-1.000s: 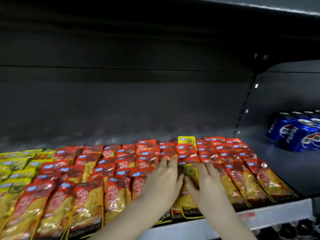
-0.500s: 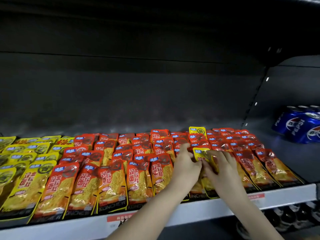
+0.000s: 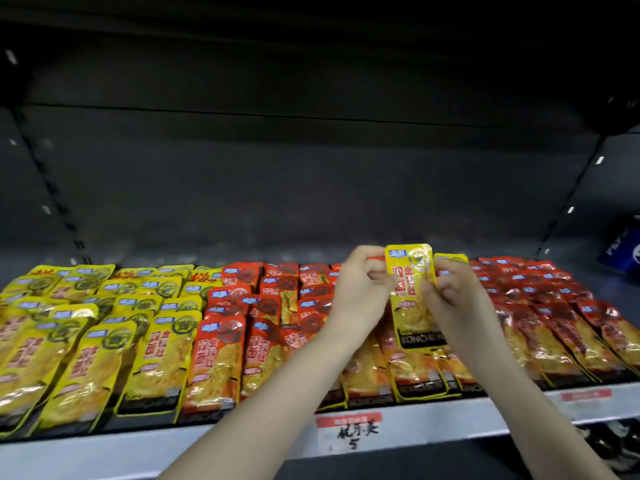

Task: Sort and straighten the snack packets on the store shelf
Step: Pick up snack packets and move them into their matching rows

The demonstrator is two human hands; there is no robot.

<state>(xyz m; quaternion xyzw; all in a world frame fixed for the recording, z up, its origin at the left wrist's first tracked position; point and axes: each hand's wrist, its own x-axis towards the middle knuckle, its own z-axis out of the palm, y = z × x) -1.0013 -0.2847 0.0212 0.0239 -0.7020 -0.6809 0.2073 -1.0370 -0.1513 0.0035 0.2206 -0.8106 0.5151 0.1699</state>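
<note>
Left hand [image 3: 360, 292], right hand [image 3: 453, 301], pinching yellow packet [image 3: 412, 306]

Your left hand [image 3: 360, 289] and right hand [image 3: 453, 294] flank one snack packet [image 3: 414, 299] above the shelf's [image 3: 519, 412] packet rows [image 3: 156, 323]; drink cans [image 3: 623, 249] sit far right.

The grey shelf [image 3: 104, 455], its pale front edge crossing the bottom of the frame with a red-and-white price label [image 3: 349, 431] at lower centre, carried overlapping yellow packets [image 3: 86, 341] at left, red packets [image 3: 221, 358] from centre to right, and blurred blue cans [image 3: 623, 251] at far right.
</note>
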